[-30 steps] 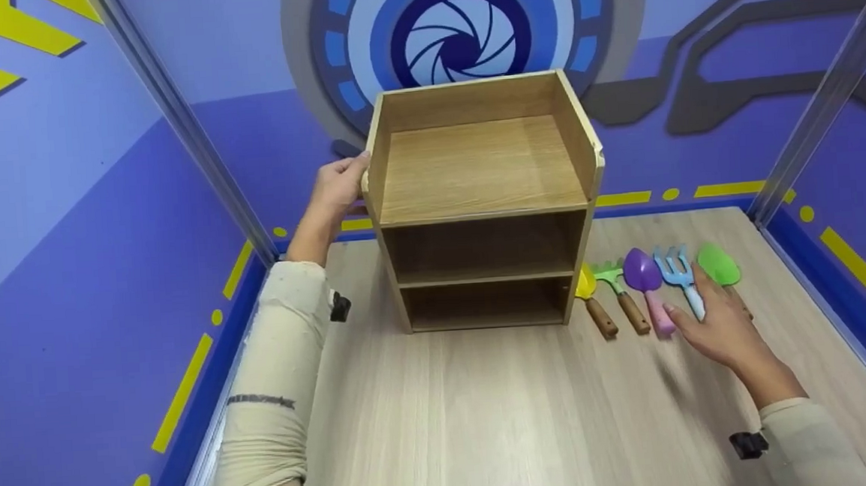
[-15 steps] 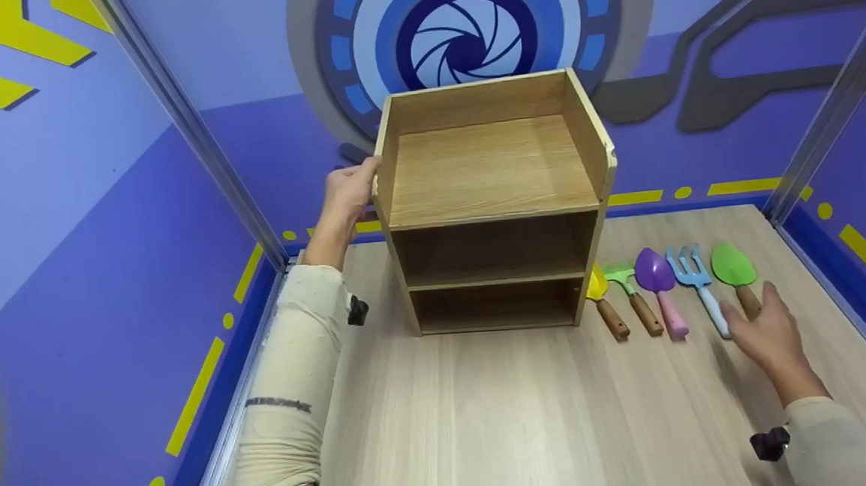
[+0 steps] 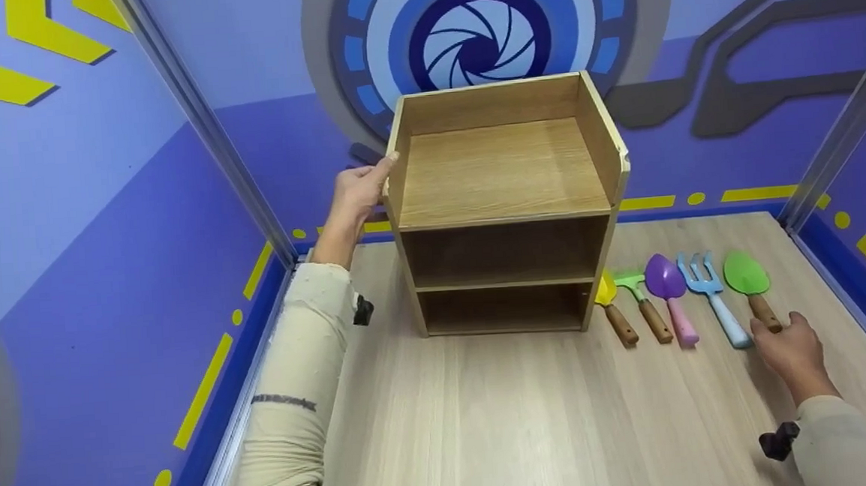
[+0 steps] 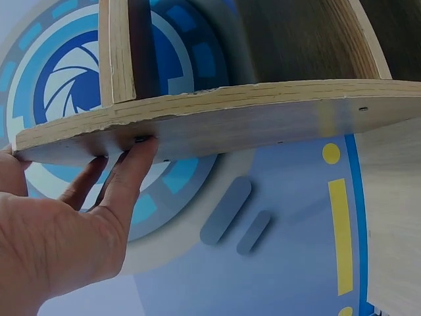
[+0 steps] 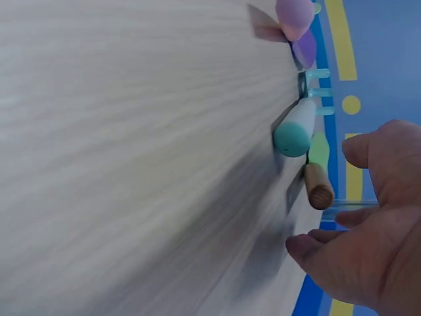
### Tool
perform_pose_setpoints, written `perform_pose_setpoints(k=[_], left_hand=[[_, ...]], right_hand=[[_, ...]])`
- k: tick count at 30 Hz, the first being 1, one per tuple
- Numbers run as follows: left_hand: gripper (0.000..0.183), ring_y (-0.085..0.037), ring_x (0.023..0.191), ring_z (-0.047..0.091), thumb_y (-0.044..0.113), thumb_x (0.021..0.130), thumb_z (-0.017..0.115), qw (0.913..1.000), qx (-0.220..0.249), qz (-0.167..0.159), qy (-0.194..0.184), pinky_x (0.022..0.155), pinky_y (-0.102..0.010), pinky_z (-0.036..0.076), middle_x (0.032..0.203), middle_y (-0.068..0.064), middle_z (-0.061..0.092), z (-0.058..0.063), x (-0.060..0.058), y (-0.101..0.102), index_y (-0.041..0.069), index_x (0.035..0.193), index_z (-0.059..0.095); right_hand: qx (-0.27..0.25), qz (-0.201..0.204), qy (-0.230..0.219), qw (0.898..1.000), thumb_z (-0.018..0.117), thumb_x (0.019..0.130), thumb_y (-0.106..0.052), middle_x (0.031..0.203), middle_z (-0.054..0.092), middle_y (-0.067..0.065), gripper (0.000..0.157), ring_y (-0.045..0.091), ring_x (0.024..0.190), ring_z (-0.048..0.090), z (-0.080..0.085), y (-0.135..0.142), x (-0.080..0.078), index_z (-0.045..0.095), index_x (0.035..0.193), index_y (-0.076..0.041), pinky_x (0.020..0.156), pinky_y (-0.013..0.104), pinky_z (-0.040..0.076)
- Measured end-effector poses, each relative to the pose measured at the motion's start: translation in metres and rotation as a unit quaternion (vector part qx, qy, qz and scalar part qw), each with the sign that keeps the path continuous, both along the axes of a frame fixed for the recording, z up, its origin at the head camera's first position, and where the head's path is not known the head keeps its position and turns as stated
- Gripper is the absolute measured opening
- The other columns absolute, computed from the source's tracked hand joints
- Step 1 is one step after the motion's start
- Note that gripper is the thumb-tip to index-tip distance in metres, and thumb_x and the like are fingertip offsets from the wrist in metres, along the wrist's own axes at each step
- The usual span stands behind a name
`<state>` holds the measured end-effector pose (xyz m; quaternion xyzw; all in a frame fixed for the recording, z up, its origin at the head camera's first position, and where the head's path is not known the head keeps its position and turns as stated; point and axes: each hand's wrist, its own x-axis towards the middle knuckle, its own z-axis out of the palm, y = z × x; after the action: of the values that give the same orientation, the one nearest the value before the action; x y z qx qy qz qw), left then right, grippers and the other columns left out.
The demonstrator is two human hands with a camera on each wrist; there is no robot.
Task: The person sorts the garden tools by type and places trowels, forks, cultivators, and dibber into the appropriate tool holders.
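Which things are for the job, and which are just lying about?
Probably for the job:
wooden shelf, gripped by the left hand
green trowel, nearest the right hand

Seem just lying about:
blue fork
purple trowel
green-headed rake
yellow trowel, partly hidden

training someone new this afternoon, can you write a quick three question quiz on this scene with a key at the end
1. Which of these is nearest the right hand?
a) yellow trowel
b) green rake
c) green trowel

2. True or false: the left hand holds the side of the wooden shelf.

3. Fill in the gap: the blue fork lies between the green trowel and the ____.

Key:
1. c
2. True
3. purple trowel
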<state>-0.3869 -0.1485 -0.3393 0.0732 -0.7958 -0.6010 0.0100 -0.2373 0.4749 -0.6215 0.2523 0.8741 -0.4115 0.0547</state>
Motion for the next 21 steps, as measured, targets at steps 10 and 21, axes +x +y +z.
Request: perform_pose_setpoints(k=[10, 21], left_hand=[[0.037, -0.015, 0.089, 0.065, 0.05, 0.098, 0.072, 0.9996, 0.028, -0.003, -0.01, 0.096, -0.039, 0.058, 0.093, 0.003, 0.063, -0.002, -0.001, -0.001, 0.013, 0.096, 0.07], [0.042, -0.016, 0.094, 0.057, 0.056, 0.098, 0.07, 0.9991, 0.027, -0.023, -0.025, 0.095, -0.037, 0.055, 0.094, 0.003, 0.054, 0.0, 0.0, -0.002, 0.015, 0.1, 0.069]], right_hand=[[0.008, -0.027, 0.008, 1.0, 0.038, 0.11, -0.041, 0.167, 0.018, 0.044, 0.083, 0.063, 0.155, 0.022, -0.005, 0.008, -0.005, 0.002, 0.166, 0.008, 0.126, 0.071, 0.027], [-0.024, -0.07, 0.019, 0.997, 0.038, 0.11, -0.039, 0.169, 0.027, 0.036, 0.077, 0.056, 0.157, 0.028, -0.011, 0.01, -0.008, 0.013, 0.167, 0.006, 0.127, 0.066, 0.03]])
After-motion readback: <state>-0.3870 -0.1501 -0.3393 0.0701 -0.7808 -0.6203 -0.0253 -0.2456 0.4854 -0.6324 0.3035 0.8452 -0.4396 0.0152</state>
